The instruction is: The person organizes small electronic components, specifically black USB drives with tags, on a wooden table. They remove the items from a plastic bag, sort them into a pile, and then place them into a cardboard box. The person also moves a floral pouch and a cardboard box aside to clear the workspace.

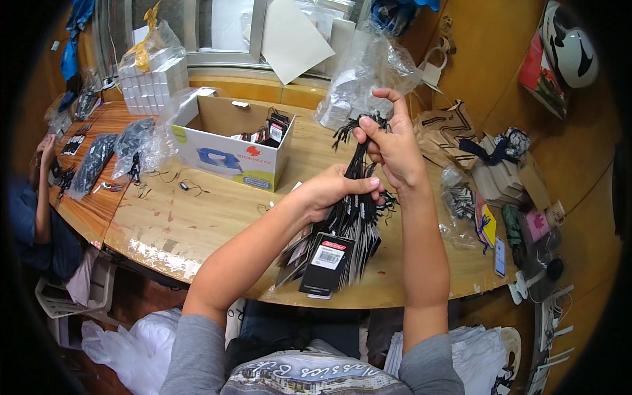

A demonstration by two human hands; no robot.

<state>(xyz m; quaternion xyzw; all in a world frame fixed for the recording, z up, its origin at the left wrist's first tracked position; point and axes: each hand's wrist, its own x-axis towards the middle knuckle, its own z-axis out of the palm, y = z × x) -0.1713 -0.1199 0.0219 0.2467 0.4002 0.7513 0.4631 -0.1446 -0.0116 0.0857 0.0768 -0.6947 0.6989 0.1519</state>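
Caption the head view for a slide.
Left hand grips a bundle of black hang tags while right hand pinches their strings above a wooden table.

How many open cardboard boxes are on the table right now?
1. The open cardboard box stands on the wooden table, to the left of the hands and the bundle of black hang tags. Others may be hidden behind the plastic bags.

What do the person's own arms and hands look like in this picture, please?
Both forearms are bare from above the elbow down. The left hand and right hand wear no gloves, and no rings, watch or bracelet can be seen. Short grey sleeves cover the upper arms, part of a shirt with a printed picture across the chest.
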